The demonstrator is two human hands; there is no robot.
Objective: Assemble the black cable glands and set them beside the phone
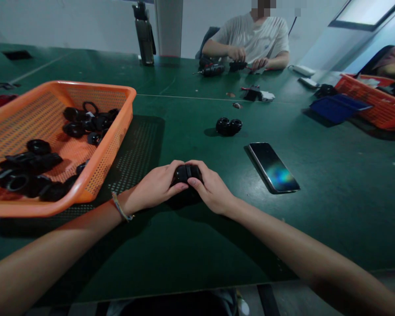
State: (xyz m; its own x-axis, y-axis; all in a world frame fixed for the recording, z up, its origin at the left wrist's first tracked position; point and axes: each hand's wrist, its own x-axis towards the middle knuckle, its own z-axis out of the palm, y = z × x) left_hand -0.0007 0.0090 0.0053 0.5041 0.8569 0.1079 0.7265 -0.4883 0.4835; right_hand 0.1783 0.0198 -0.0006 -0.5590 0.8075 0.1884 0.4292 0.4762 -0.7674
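Low over the green table (217,245), my left hand (158,184) and my right hand (213,186) meet around a black plastic part (186,174). Fingers of both hands are closed on it from either side, with the thumbs on the near face. A seam runs down its middle; I cannot make out whether it is one piece or two pressed together. Beyond my hands stands a pair of round black plastic parts (229,126), side by side. To the left, an orange basket (92,193) holds several similar black parts (29,175).
A phone (274,167) lies right of my hands. Across the table a person (250,39) handles a dark item beside a power drill (212,70). A bottle (145,37) stands at the back. Far right are a blue tray (339,108) and another orange basket (375,105).
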